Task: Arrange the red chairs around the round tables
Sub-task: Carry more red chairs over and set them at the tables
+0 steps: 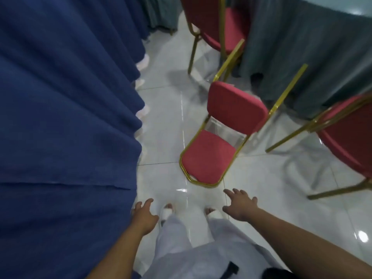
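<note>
A red chair (221,135) with a gold frame lies tipped over on the white tiled floor, its seat edge toward me and its legs pointing up and away. My right hand (240,204) reaches toward it with fingers spread, a short way from the seat edge and holding nothing. Near the blue cloth, my left hand (146,215) hangs with relaxed fingers, empty. Another red chair (213,23) stands upright against the grey-green clothed round table (302,47). A third red chair (346,141) stands at the right edge.
A blue draped tablecloth (66,117) fills the left side. More grey-green drapery (161,13) hangs at the far top. My feet (189,212) stand on the glossy tiles just before the fallen chair. A narrow aisle runs between the blue and grey-green cloths.
</note>
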{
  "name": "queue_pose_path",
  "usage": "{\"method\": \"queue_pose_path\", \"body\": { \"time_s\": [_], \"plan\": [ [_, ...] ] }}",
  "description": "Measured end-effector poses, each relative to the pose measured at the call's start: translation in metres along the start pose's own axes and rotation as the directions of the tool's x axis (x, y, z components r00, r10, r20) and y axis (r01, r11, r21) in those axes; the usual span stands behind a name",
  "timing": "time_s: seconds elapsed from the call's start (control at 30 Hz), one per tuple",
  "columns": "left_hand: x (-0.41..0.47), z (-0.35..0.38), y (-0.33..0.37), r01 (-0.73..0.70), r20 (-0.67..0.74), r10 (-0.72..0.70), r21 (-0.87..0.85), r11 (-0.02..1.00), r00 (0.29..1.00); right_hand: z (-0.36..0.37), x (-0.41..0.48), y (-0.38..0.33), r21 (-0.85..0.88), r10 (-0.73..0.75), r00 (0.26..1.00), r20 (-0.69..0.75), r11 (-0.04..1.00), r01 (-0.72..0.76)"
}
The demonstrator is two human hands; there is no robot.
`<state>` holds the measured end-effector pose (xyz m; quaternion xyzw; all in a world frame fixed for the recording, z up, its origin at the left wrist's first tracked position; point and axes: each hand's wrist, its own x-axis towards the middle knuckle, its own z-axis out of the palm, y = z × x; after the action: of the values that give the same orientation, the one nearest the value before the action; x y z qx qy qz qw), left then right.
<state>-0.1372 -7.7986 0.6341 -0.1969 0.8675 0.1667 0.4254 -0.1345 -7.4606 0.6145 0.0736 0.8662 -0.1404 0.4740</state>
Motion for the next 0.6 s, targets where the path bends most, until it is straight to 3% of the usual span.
{"method": "queue_pose_path", "body": {
  "time_s": [0.1,0.27,0.5,0.6],
  "plan": [
    [0.056,-0.026,0.012,-0.037,0.091,0.030,0.068,0.997,0.995,0.007,0.013,0.002,0.017,0.131,0.991,-0.007,0.991,-0.131],
    [0.166,-0.055,0.066,-0.164,0.204,0.158,0.013,0.986,0.966,0.018,0.056,0.002,0.002,0.342,0.938,0.061,0.939,-0.343],
    [0.353,-0.018,0.113,-0.320,0.147,0.305,0.092,0.943,0.941,0.054,0.228,-0.023,0.309,0.517,0.842,0.151,0.785,-0.537],
    [0.434,0.025,0.117,-0.387,0.165,0.357,0.215,0.897,0.920,0.090,0.314,-0.022,0.397,0.541,0.827,0.153,0.733,-0.553]
  ]
}}
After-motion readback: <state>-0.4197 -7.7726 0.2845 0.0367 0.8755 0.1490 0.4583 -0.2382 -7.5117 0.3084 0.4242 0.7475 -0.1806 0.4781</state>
